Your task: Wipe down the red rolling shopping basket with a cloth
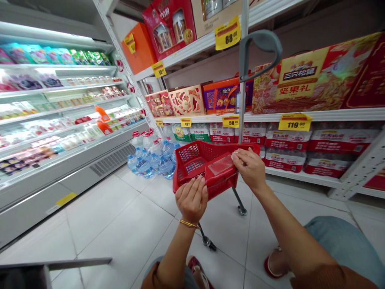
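Note:
A red plastic shopping cart basket (213,182) with perforated walls stands in front of me, on thin metal legs with casters (242,210). My left hand (192,198) is closed over its near left rim, fingers bent across the edge; a gold bracelet circles that wrist. At the near right rim, beside a flat red panel, my right hand (249,166) is closed on the basket too, the fingertips partly hidden. The part of the basket's inside that shows is its far perforated wall. A grey loop handle (261,52) rises on a metal pole beyond the basket.
Behind the cart, a white shelf (261,116) holds gift boxes (300,78) and packs of bottled water (288,138). Large water bottles (153,160) sit on the tiled floor to the left. A lit refrigerated display (69,120) runs along the left; a dark metal bar (80,263) juts in below.

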`<act>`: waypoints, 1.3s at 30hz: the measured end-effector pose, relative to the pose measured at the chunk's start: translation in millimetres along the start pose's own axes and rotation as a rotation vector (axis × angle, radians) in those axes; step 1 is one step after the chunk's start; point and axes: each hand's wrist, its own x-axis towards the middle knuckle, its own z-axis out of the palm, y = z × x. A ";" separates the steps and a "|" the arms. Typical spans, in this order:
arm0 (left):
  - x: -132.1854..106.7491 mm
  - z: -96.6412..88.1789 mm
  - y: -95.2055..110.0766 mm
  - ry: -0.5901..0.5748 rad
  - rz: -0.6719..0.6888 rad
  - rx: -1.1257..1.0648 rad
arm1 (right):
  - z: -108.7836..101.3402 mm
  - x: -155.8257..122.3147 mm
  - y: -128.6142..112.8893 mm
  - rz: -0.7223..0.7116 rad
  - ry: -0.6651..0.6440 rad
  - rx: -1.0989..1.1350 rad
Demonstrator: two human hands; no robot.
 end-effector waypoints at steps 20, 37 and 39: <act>-1.7 -0.8 -3.2 -0.010 0.025 0.002 | 16.9 -13.3 -72.1 -0.199 -0.144 -0.010; -1.0 -2.1 -5.4 -0.010 0.013 -0.018 | 4.6 1.7 -13.7 0.004 -0.151 0.022; 0.0 -2.6 -5.2 -0.007 0.018 -0.015 | 3.6 2.4 -9.0 0.009 -0.146 0.024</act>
